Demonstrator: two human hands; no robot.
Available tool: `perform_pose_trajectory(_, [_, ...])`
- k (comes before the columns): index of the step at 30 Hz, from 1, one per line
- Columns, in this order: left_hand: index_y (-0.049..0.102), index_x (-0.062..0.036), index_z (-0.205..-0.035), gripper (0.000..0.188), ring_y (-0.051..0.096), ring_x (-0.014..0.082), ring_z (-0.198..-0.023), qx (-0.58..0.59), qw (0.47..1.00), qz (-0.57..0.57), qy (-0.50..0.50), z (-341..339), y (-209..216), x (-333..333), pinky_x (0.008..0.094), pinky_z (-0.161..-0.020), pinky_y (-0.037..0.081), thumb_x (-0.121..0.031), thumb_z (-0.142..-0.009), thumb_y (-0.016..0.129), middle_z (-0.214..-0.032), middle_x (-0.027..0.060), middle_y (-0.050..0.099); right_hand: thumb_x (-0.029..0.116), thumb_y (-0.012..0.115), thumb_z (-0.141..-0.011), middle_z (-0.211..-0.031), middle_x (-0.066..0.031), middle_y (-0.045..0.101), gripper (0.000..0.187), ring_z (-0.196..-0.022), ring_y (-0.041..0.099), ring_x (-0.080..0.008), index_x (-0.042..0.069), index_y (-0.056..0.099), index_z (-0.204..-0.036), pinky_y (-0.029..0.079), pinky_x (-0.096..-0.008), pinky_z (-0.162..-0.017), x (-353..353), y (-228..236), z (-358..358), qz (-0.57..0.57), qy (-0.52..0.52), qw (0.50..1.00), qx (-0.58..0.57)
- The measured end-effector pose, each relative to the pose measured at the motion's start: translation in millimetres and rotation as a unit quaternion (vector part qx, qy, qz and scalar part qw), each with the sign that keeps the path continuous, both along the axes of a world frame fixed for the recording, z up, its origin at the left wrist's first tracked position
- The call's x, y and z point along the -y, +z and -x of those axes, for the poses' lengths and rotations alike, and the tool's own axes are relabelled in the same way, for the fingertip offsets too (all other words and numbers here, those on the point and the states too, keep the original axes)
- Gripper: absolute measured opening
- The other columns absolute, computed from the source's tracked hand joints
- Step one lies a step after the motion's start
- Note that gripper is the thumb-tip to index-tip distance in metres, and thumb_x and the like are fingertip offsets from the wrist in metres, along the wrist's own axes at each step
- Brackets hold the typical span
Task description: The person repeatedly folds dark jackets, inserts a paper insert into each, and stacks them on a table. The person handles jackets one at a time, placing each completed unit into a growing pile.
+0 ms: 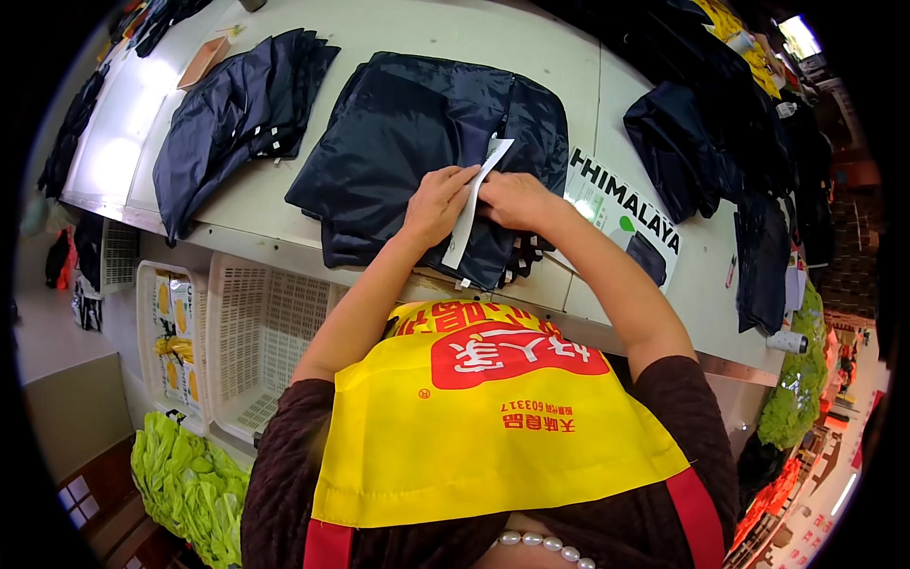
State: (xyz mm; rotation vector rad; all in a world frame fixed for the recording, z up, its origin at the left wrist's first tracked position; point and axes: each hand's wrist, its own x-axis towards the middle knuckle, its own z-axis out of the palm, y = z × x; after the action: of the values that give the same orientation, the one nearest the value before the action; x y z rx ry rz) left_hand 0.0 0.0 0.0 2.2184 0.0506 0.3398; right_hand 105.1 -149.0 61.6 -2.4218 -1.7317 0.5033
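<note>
A thick pile of folded dark navy, shiny fabric pieces [398, 142] lies on the table in front of me. Across its near right part runs a narrow white strip [464, 230], slanting toward me between my hands. My left hand [439, 202] bends over the pile from the left, its fingers together and the tips at the strip's edge. On the other side of the strip, my right hand [518, 201] is closed, fingers curled down against the fabric. Its fingertips are hidden, so what they pinch cannot be made out. Small white tags show along the pile's near edge.
A second fanned pile of navy pieces [242, 119] lies to the left, near a small brown box [203, 63]. To the right are a printed white bag [621, 213] and more dark fabric [678, 142]. White plastic baskets [261, 332] stand below the table's left edge, beside bright green bundles [185, 479].
</note>
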Motion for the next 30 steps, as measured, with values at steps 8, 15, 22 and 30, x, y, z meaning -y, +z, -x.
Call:
perform_pose_trajectory(8, [0.058, -0.0253, -0.118, 0.043, 0.043, 0.033, -0.117, -0.027, 0.979, -0.2, 0.019, -7.1, 13.0, 21.1, 0.0407, -0.087, 0.046, -0.03, -0.077, 0.064, -0.13, 0.0157, 0.044, 0.007, 0.063, -0.075, -0.108, -0.0139, 0.054, 0.023, -0.093, 0.057, -0.0305, 0.004, 0.059, -0.097, 0.049, -0.0393, -0.077, 31.4, 103.9, 29.9, 0.01, 0.007, 0.995, 0.101])
perform_pose_trajectory(15, [0.06, -0.0025, -0.109, 0.026, 0.056, 0.0271, -0.104, 0.05, 0.985, 0.146, 0.075, 11.0, 17.5, -0.7, 0.0326, -0.088, 0.043, -0.009, -0.084, 0.055, -0.108, 0.0163, 0.06, 0.043, 0.07, -0.07, -0.135, -0.0255, 0.036, 0.081, -0.123, 0.038, -0.04, 0.001, 0.039, -0.131, 0.033, -0.0451, -0.1, 43.6, 24.7, 69.4, -0.172, -0.027, 0.983, 0.06])
perform_pose_trajectory(22, [0.062, -0.0021, -0.083, 0.056, 0.06, 0.0142, -0.056, -0.344, 0.827, 0.409, 0.176, 109.6, 55.9, -13.5, 0.0212, -0.054, 0.048, -0.056, -0.087, 0.047, -0.066, 0.0063, 0.061, 0.017, 0.061, -0.075, -0.134, -0.0248, 0.038, 0.058, -0.125, 0.035, -0.0388, -0.004, 0.042, -0.126, 0.031, -0.0494, -0.099, 47.1, 5.9, 100.3, -0.112, -0.071, 0.988, 0.078])
perform_pose_trajectory(30, [0.044, -0.0033, -0.121, 0.046, 0.06, 0.0303, -0.094, -0.144, 0.681, 0.669, 0.259, 98.1, 75.6, 18.5, 0.043, -0.073, 0.053, -0.021, -0.082, 0.062, -0.112, 0.0164, 0.055, 0.017, 0.056, -0.081, -0.132, -0.0218, 0.044, 0.051, -0.125, 0.039, -0.0359, -0.004, 0.044, -0.126, 0.032, -0.0426, -0.102, 66.3, 41.3, 107.4, -0.12, 0.046, 0.985, -0.113])
